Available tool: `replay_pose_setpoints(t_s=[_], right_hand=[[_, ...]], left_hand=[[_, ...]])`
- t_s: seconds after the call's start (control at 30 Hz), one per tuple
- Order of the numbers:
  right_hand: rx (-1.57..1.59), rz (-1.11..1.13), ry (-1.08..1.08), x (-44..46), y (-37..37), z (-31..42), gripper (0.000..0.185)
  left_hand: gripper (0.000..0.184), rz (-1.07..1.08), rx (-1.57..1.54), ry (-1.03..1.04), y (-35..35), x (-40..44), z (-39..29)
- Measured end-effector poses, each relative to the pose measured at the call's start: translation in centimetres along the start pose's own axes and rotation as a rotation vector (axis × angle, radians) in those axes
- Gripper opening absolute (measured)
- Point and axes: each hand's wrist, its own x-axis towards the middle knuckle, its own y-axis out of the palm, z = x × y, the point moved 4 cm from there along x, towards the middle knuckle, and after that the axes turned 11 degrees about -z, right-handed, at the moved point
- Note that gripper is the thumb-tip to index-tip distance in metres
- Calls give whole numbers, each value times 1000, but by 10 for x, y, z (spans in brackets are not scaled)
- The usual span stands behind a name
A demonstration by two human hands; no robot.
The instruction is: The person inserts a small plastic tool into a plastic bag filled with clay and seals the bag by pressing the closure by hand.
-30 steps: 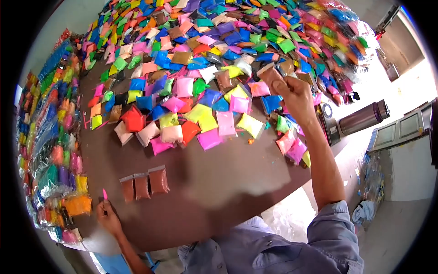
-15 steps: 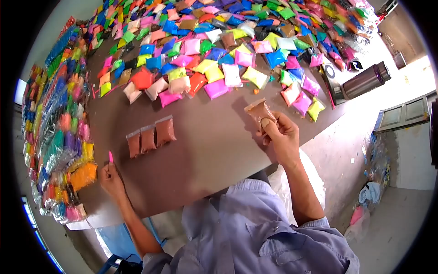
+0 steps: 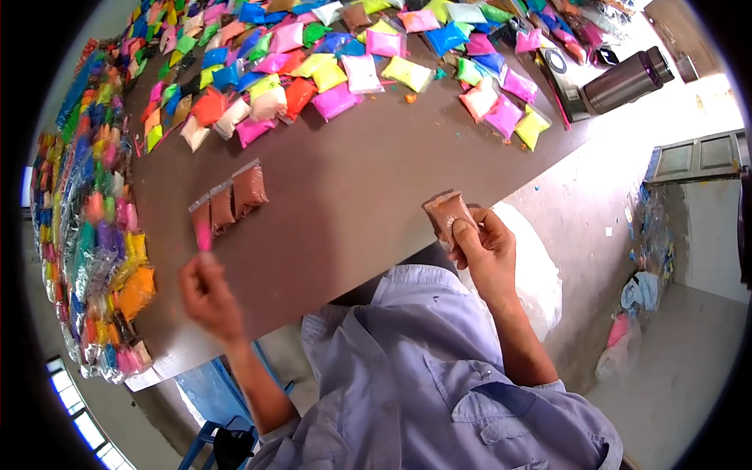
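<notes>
My right hand [image 3: 487,249] pinches a small clear packet of brown clay-like stuff [image 3: 447,210], thumb on top, above the table's front edge. On the left, my left hand [image 3: 210,294] is closed around a slim pink pointed tool [image 3: 204,235]; the hand is slightly blurred and the tool's exact kind cannot be made out. The tool's tip overlaps the nearest of three brown packets [image 3: 250,188] lying side by side on the table; whether it touches cannot be told.
Many colourful packets [image 3: 362,73] cover the far part of the brown table [image 3: 313,204]. Clear bags of coloured packets [image 3: 102,235] line the left edge. A metal flask [image 3: 629,81] lies at the right beside a box [image 3: 562,82]. A white bag [image 3: 525,274] hangs below my right hand.
My left hand has moved right and toward the three brown packets with the pink tool. My right hand still holds its packet, now turned slightly. The camera view has shifted.
</notes>
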Motion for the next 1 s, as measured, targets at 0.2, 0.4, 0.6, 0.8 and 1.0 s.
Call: replay_pose_setpoints(t_s=[0.2, 0.4, 0.6, 0.8, 1.0], right_hand=[[5, -35, -30, -4, -4, -16, 16], [50, -105, -14, -6, -8, -26, 17], [65, -103, 91, -3, -7, -24, 24], [23, -46, 88, 6, -6, -21, 36], [-8, -34, 113, 8, -6, -20, 34]], left_hand=[[12, 603, -199, 286, 97, -98, -121], [10, 685, -357, 396, 141, -139, -152], [13, 735, -293, 554, 149, -146, -157], [21, 731, -216, 724, 155, -147, -163], [22, 758, -221, 806, 155, -143, -162]])
